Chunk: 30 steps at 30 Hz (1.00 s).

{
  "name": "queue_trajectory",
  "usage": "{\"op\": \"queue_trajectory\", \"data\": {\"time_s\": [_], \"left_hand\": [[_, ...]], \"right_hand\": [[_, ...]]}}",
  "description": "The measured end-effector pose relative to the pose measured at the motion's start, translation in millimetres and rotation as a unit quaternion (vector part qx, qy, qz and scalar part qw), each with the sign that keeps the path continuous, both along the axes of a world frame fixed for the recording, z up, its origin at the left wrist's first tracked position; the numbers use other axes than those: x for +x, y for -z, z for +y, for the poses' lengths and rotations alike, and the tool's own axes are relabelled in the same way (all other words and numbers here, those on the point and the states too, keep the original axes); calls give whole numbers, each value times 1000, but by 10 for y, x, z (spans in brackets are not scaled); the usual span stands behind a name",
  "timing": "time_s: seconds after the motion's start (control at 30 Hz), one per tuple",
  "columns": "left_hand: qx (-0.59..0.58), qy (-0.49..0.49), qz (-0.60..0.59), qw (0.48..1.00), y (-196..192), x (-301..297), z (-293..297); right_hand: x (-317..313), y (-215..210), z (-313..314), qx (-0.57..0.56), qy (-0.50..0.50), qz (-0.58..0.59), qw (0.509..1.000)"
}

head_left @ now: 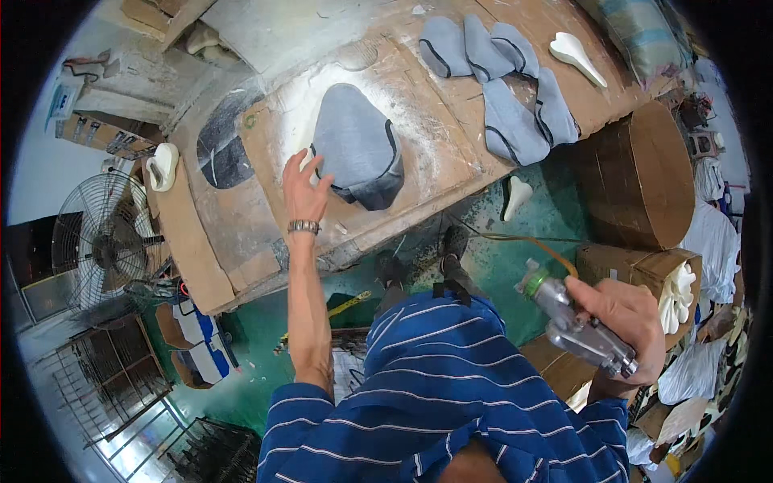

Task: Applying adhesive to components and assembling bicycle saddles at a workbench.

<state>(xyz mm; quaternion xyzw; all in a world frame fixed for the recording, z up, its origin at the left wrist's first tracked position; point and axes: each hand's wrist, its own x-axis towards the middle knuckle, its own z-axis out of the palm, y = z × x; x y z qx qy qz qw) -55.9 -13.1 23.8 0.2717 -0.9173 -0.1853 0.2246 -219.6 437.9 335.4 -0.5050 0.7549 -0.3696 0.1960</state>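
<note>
A grey fabric saddle cover (354,137) with black edging lies on the bench, on a cardboard sheet (451,149) dusted white. My left hand (306,189), wearing a metal watch, reaches to the cover's left edge with fingers spread; I cannot tell whether the fingertips touch it. Away from the bench, at the lower right, my right hand (632,318) is wrapped round a metal spray gun (568,310) with a green ring at one end. An orange-brown hose (535,241) runs near the gun; where it joins is hidden.
Several more grey covers (515,121) and a white saddle shell (576,56) lie at the bench's far right. Cardboard boxes (636,177) stand on the right. To the left are a large fan (101,241), another white shell (163,167) and wire racks (105,378).
</note>
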Motion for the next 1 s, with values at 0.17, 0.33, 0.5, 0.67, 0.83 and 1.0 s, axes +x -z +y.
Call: {"op": "queue_trajectory", "data": {"time_s": [0.17, 0.33, 0.5, 0.67, 0.83, 1.0], "left_hand": [[29, -4, -46, 999, 85, -64, -124], [24, 25, -12, 999, -165, -207, -123], [-54, 46, 28, 997, -954, -894, 13], [-130, 89, 155, 975, -1592, -1702, 398], [-101, 92, 192, 972, -1018, -2153, 903], [55, 101, -62, 991, 362, -2626, 1658]], "right_hand": [[-105, 3, 116, -16, 16, -11, 1000], [-134, 89, 216, -16, 62, -14, 998], [-201, 186, 425, -19, 47, -64, 997], [-202, 324, 623, 17, 78, -85, 993], [-137, 482, 864, 4, 124, -87, 988], [-102, 464, 920, 24, 139, -79, 987]]}}
